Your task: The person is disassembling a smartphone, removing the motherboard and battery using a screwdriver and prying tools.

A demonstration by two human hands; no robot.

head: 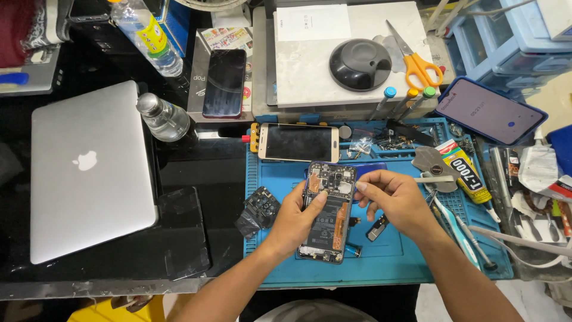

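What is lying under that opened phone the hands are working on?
The opened phone rests on a blue ribbed work mat; a small blue cylinder pokes out beside it. Anything directly beneath is covered.

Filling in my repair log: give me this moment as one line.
left hand: grips opened black phone | right hand: fingertips at phone's top right | under: blue repair mat

1 head-worn camera looks steeply down at the desk (196,173). It sits close above, arm's reach away.
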